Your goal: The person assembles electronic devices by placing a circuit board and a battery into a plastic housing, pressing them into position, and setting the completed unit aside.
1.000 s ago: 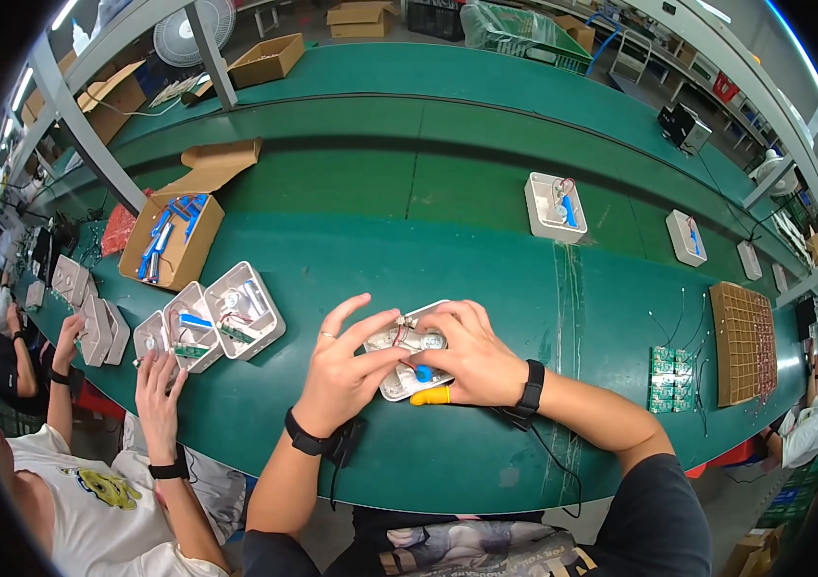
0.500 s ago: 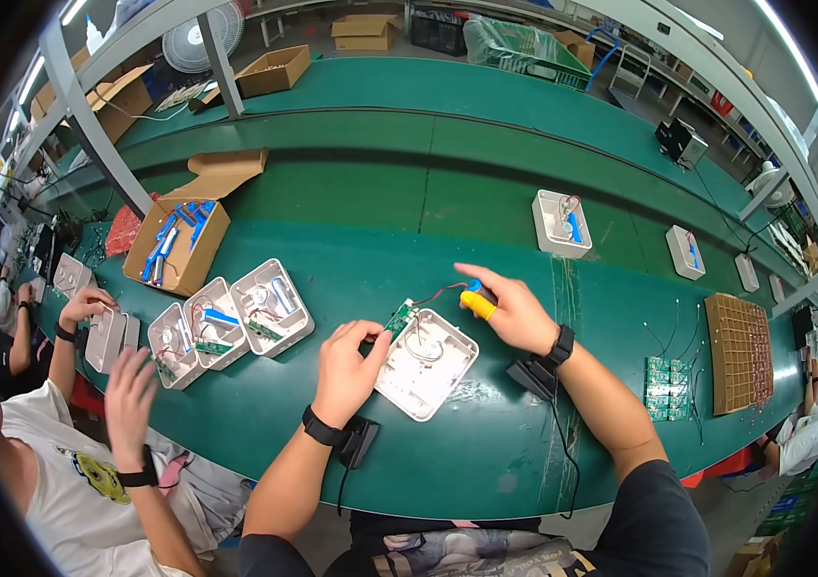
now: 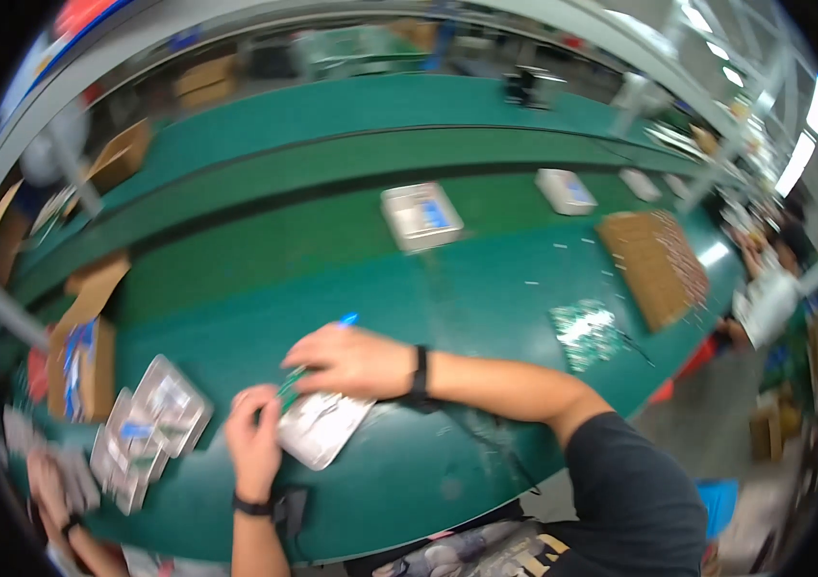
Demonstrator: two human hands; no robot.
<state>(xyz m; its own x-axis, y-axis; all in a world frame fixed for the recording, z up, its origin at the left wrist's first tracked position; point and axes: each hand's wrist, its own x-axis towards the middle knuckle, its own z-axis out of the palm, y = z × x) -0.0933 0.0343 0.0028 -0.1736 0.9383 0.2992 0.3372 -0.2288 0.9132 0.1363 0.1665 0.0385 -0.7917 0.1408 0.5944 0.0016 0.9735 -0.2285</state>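
Board point(image 3: 290, 387), green and smeared by blur, sits left of the frame's lower centre, partly covered by fingers, so its outline and components cannot be made out. The left hand point(image 3: 254, 431) has its thumb and fingertips pinched on the board's lower end. The right hand point(image 3: 347, 362) reaches in from the right, palm down, curled over the board's upper part; its thumb and fingertips blur together, and whether it grips anything cannot be told. Just beyond its knuckles a blue object point(image 3: 348, 318) pokes out, mostly hidden by that hand.

Below the hands, a white tray point(image 3: 319, 444) rests on the green surface point(image 3: 486, 288), its upper part covered, its inside too smeared to read. White trays point(image 3: 171, 409) overlap at lower left, their contents only blue, green and pale patches. At far left, a carton point(image 3: 101, 380) holds blurred blue shapes. Green boards point(image 3: 587, 332) at right merge into a glare-spotted patch. A co-worker's hand point(image 3: 47, 484) is smeared at the lower left, that person's body largely cut off.
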